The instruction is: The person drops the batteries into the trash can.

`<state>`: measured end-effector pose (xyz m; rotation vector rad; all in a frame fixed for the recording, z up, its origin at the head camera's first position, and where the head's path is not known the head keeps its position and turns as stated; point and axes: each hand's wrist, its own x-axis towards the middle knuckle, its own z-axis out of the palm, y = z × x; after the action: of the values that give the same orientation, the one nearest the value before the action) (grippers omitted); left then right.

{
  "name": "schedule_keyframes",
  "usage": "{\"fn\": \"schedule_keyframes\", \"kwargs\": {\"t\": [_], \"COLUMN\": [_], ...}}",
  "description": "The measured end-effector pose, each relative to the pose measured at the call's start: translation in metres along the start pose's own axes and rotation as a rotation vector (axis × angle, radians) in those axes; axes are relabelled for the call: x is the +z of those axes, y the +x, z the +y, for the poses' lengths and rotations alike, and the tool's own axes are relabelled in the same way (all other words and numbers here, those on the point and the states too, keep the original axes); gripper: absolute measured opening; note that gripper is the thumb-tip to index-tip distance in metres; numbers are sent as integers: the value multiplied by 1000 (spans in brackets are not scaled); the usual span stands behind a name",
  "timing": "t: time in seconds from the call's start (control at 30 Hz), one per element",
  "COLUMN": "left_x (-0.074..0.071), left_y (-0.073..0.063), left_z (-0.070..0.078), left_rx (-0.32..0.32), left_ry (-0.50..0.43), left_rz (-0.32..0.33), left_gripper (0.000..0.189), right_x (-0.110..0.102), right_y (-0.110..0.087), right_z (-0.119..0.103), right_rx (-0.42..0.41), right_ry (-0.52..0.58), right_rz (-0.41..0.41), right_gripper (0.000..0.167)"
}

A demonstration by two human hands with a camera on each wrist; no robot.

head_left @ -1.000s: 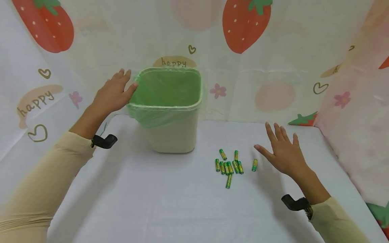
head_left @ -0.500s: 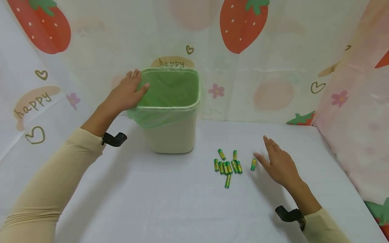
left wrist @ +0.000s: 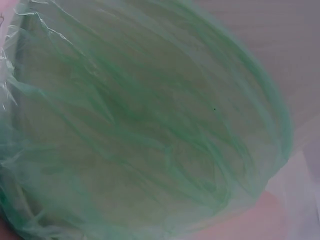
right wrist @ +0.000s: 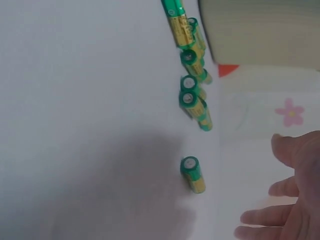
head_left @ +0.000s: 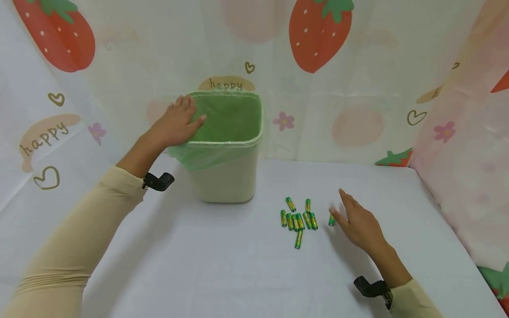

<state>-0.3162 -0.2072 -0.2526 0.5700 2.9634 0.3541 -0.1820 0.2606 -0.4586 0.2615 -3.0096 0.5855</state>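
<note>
A: Where is the lone battery (head_left: 332, 220), and how is it aligned?
B: It lies flat on the white tabletop (head_left: 238, 265), near the right hand (head_left: 359, 226), on its thumb side. The long axis runs roughly away from the person; a green end faces the person. In the head view, the thumb masks the far end.
A: State of the hands?
B: Right: fingers straight, thumb spread apart, raised above the surface. Left hand (head_left: 177, 125): fingers extended, thumb spread over the bin (head_left: 228, 183) opening, palm at the near-left rim; pressure cannot be told.
A: Surroundings?
B: A group of batteries (head_left: 295, 222) lies between the bin and the right hand, mostly parallel. A green liner (head_left: 208, 158) overlaps the bin's rim.
</note>
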Motion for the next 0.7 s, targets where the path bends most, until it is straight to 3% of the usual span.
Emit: {"fn": "schedule_keyframes", "kwargs": {"t": [0.23,0.7], "left_x": [3,5], "left_y": [3,1], "left_z": [-3,0], "left_rx": [-5,-37], "left_ry": [44,77], "left_rz": [-18,-5], "left_gripper": [76,77], "right_x": [9,31], "right_y": [0,5], "right_z": [1,6], "right_rx": [32,102], "right_ry": [31,40], "right_rz": [1,96], "right_gripper": [72,69]}}
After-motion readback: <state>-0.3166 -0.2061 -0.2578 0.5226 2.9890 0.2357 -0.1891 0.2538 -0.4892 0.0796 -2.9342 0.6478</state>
